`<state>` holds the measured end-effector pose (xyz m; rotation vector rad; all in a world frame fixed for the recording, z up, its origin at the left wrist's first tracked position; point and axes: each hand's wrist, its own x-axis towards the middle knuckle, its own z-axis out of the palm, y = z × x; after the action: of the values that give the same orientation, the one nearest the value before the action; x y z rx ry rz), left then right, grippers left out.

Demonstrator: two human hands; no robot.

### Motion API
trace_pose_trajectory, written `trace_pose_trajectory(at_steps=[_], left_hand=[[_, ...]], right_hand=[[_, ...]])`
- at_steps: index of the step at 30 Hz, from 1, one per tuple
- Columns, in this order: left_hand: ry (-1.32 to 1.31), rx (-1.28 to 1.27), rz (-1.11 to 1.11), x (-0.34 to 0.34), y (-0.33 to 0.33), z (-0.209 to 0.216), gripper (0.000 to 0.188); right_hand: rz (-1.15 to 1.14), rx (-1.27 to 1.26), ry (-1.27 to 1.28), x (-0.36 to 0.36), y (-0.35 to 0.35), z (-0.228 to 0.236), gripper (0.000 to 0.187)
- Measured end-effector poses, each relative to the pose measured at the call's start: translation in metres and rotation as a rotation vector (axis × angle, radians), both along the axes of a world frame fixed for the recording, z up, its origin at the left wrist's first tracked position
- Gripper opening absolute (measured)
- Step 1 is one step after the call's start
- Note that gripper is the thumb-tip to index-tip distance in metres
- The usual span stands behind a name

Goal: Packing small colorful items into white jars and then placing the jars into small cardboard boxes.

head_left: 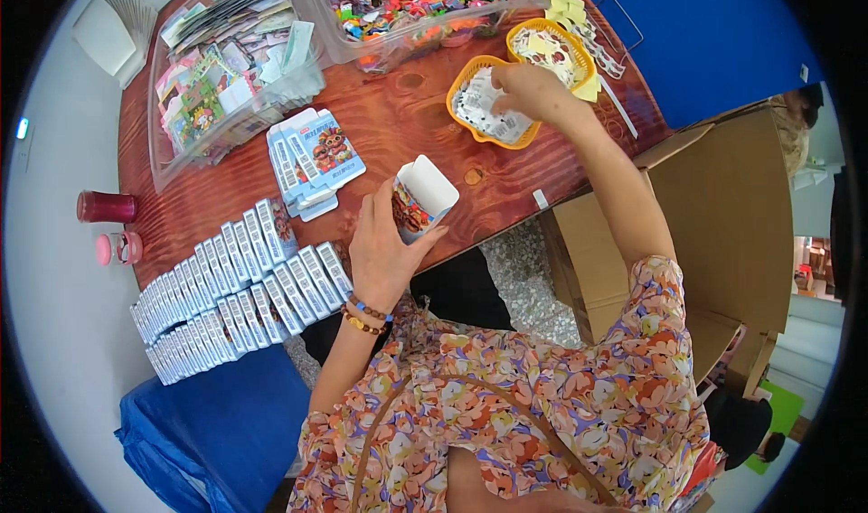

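Your left grip is clamped on an open box above the worktop, flat cartons and packed boxes crowding its left; your right grip, closure indeterminable, is over the front basket.

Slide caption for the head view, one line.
Left hand holds an open box while the right hand dips toward a yellow basket.

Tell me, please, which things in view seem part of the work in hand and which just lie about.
Likely part of the work:
open box, held in the left hand
yellow basket of packets, at the right hand
flat cartons
rows of boxes

Probably just lying about:
dark red jar
small pink jar
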<state>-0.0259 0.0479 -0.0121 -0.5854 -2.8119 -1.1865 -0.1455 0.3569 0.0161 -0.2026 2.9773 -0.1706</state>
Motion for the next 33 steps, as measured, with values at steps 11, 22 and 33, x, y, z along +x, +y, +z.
trace_pose_trajectory(at_steps=[11,22,33], left_hand=[[0.016,-0.016,-0.020,0.018,-0.001,-0.002,0.084],[0.060,-0.111,0.001,-0.003,0.014,-0.006,0.082],[0.087,-0.168,0.063,-0.016,0.022,-0.005,0.082]], right_hand=[[-0.242,-0.654,-0.012,0.018,0.022,-0.021,0.013],[-0.181,-1.028,-0.019,0.026,0.017,0.001,0.016],[-0.229,-1.308,-0.179,0.066,-0.047,0.035,0.015]])
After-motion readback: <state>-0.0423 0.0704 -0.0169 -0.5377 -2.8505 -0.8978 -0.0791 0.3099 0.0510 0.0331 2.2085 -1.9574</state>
